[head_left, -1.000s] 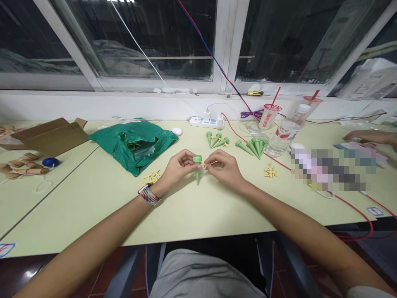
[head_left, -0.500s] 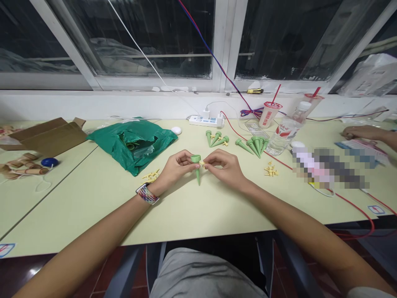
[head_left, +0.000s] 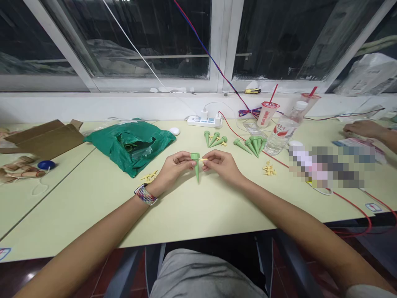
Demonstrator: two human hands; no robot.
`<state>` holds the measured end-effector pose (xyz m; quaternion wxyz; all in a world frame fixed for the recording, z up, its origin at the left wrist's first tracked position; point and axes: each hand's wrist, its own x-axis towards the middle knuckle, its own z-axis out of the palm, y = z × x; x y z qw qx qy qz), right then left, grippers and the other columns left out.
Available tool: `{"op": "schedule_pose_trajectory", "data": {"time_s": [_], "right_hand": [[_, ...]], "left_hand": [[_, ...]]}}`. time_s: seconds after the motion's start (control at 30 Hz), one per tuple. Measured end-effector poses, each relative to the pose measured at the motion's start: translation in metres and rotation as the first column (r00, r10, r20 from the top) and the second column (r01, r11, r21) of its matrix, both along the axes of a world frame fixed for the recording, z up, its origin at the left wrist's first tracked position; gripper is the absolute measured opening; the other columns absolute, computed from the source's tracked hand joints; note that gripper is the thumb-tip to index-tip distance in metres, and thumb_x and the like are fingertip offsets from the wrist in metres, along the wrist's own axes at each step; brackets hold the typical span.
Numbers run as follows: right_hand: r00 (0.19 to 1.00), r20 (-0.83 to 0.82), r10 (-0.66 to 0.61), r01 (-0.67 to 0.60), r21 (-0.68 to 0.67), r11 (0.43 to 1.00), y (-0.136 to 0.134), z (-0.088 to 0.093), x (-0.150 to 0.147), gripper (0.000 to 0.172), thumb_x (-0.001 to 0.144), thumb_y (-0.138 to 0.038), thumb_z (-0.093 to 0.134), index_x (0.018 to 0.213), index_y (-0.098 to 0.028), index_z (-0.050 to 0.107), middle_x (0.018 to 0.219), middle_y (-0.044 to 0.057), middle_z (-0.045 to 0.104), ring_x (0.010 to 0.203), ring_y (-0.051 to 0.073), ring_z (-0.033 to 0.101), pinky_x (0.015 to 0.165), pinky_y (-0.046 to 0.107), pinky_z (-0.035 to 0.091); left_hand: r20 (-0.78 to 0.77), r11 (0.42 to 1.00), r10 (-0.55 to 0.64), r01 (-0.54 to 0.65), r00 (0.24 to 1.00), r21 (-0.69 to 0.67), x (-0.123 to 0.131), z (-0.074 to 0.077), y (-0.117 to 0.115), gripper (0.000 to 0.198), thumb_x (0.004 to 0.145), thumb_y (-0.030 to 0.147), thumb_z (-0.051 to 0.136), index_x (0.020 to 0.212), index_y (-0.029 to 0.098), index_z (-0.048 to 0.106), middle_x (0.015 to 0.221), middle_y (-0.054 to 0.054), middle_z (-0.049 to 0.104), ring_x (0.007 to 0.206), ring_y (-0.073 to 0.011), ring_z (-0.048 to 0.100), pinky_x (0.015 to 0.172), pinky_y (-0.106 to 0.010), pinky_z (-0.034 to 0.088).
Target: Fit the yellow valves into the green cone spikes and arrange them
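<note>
Your left hand point(head_left: 174, 168) grips a green plastic cone-shaped spike point(head_left: 197, 169) tilted slightly, tip down, over the pale green tabletop point(head_left: 93, 211); your right hand point(head_left: 221, 164) narrowly pinches a small yellow plastic pin point(head_left: 203, 159) just beside the spike's round top point(head_left: 194, 156); fitting seems in hand, so line them up.

A head-worn camera looks forward and down at the hands point(head_left: 175, 167) over the table point(head_left: 201, 211), window point(head_left: 130, 41) beyond.
</note>
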<state>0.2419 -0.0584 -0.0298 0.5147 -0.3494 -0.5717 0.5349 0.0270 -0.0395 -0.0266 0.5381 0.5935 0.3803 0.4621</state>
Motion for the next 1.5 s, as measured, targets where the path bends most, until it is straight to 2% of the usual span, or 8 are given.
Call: {"op": "schedule_pose_trajectory", "data": {"time_s": [0.27,0.4,0.57,0.8,1.07,1.3,1.5], "right_hand": [[0.998,0.035,-0.046,0.045,0.032,0.998,-0.004,0.002,0.0,0.034,0.075,-0.047,0.088,0.087,-0.018,0.076,0.079,0.004,0.077,0.077,0.022,0.077,0.08,0.038,0.066],[0.998,0.059,-0.013,0.01,0.051,0.999,-0.004,0.003,0.002,0.033,0.073,-0.047,0.088,0.085,-0.018,0.077,0.078,0.004,0.077,0.076,0.021,0.077,0.079,0.038,0.066],[0.998,0.029,0.054,-0.053,-0.012,0.999,-0.002,0.002,0.005,0.037,0.07,-0.047,0.091,0.083,-0.016,0.076,0.075,0.005,0.078,0.073,0.022,0.078,0.076,0.037,0.066],[0.997,0.036,0.063,-0.063,-0.005,0.998,-0.005,0.003,0.004,0.039,0.068,-0.048,0.094,0.08,-0.016,0.074,0.078,0.006,0.079,0.075,0.022,0.079,0.076,0.035,0.066],[0.994,0.023,0.111,-0.109,-0.07,0.992,-0.007,0.007,0.006,0.043,0.065,-0.049,0.096,0.079,-0.015,0.073,0.077,0.007,0.078,0.075,0.023,0.079,0.075,0.036,0.066],[0.994,0.018,0.11,-0.11,-0.011,0.994,-0.005,0.01,0.006,0.041,0.065,-0.049,0.096,0.078,-0.015,0.075,0.075,0.006,0.078,0.074,0.024,0.079,0.075,0.037,0.067],[0.991,0.0,0.137,-0.137,-0.059,0.989,-0.003,0.006,0.007,0.044,0.064,-0.049,0.096,0.081,-0.014,0.076,0.077,0.007,0.079,0.075,0.025,0.079,0.076,0.038,0.066]], "left_hand": [[0.021,0.997,-0.073,0.074,0.997,-0.022,-0.004,0.001,-0.003,0.024,0.079,0.035,0.089,0.086,0.017,0.075,0.083,-0.004,0.074,0.078,-0.0168,0.068,0.075,-0.029,0.053],[0.038,0.993,-0.113,0.114,0.993,-0.026,-0.003,0.002,-0.006,0.022,0.08,0.033,0.088,0.083,0.017,0.074,0.079,-0.003,0.072,0.075,-0.0154,0.067,0.074,-0.028,0.053],[-0.022,0.994,-0.108,0.109,0.994,0.024,-0.004,0.006,-0.007,0.023,0.077,0.031,0.09,0.082,0.016,0.073,0.08,-0.004,0.073,0.074,-0.0158,0.067,0.072,-0.028,0.054],[-0.029,0.99,-0.142,0.142,0.989,0.0,-0.003,0.007,-0.009,0.025,0.078,0.034,0.089,0.082,0.016,0.073,0.08,-0.004,0.073,0.074,-0.0164,0.068,0.073,-0.029,0.055],[-0.088,0.991,-0.13,0.131,0.988,0.007,-0.002,0.012,-0.012,0.025,0.076,0.031,0.09,0.079,0.015,0.072,0.077,-0.004,0.072,0.072,-0.0152,0.066,0.07,-0.027,0.052],[0.072,0.977,-0.205,0.208,0.976,-0.046,0.0,0.006,-0.012,0.025,0.08,0.034,0.088,0.079,0.016,0.07,0.077,-0.003,0.071,0.072,-0.0149,0.065,0.072,-0.028,0.052],[-0.048,0.986,-0.166,0.167,0.985,0.016,-0.002,0.005,-0.01,0.026,0.081,0.035,0.087,0.08,0.016,0.07,0.077,-0.004,0.071,0.073,-0.0154,0.065,0.07,-0.028,0.051]]}}
